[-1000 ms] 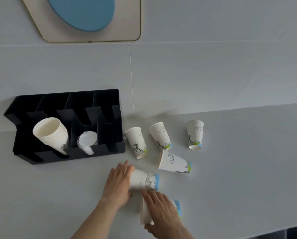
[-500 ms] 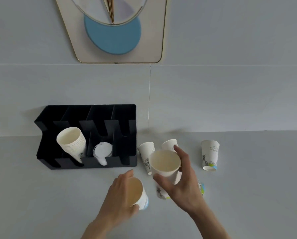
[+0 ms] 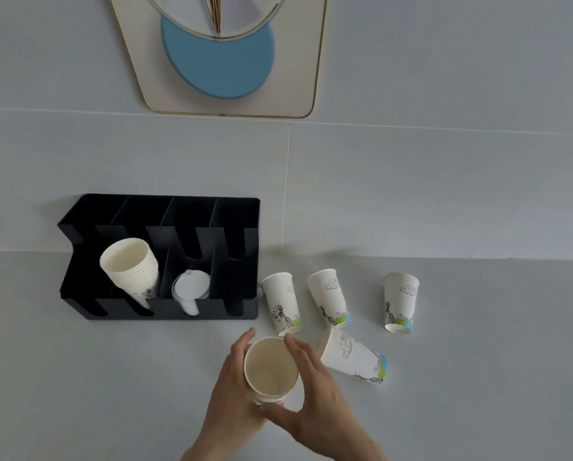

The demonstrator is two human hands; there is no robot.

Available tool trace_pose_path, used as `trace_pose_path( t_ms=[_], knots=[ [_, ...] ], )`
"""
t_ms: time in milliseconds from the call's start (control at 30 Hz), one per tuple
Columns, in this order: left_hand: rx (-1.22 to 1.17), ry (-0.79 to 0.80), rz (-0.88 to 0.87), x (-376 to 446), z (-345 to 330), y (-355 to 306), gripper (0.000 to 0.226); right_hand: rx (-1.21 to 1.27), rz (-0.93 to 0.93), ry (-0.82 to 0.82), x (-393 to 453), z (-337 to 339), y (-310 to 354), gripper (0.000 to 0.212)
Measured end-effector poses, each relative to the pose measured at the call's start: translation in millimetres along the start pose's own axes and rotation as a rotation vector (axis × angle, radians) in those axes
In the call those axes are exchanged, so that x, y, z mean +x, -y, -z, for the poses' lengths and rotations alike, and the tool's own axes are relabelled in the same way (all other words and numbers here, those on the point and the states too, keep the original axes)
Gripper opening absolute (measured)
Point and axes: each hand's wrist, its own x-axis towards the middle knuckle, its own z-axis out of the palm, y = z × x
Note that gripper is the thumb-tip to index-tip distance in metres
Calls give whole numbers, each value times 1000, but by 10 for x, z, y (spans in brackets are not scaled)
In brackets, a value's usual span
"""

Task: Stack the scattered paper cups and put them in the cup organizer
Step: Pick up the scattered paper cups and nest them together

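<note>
Right now I've got a cup (image 3: 270, 367) cradled between both hands, mouth facing up at me. My left hand (image 3: 227, 387) wraps its left side and my right hand (image 3: 315, 390) cups the right side and bottom, so both are closed around it. I think it's really two cups nested, since there's a second edge showing near the base, but I can't say for sure from this angle.

Tip for this step: squeeze lightly. Paper walls buckle easily, and a dented rim won't slide into the next one. I'd keep the mouth round, line up the axes, then push straight down until it seats. No twisting needed.

The rest of the loose cups are all just past my right hand. One lying on its side (image 3: 353, 359) is right beside my right fingers, nearly touching. Beyond my fingertips three stand upside down: one (image 3: 280, 306) straight ahead of my hands, another (image 3: 330, 302) a bit further right, and the last (image 3: 399, 302) well off to the right.

The organizer (image 3: 235, 211) sits ahead and to the left of my left hand, against the wall. Its slot on the left already holds a cup stack (image 3: 130, 272), and the next slot has lids (image 3: 190, 289). The two slots nearest my hands look free, so my stack probably goes there or onto the existing one.
</note>
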Motion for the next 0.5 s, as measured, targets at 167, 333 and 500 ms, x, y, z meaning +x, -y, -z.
trace_pose_path(
  t_ms=[167, 333, 500],
  knots=[
    [34, 23, -45, -22, 6, 48, 122, -84, -61, 56, 13, -75, -136, 94],
    [38, 8, -20, -20, 63, 89, 98, -78, -126, -10, 173, 8, -234, 92],
    [29, 3, 26, -56, 87, 149, 100, -384, -199, -130, 393, 305, -637, 85]
  ],
)
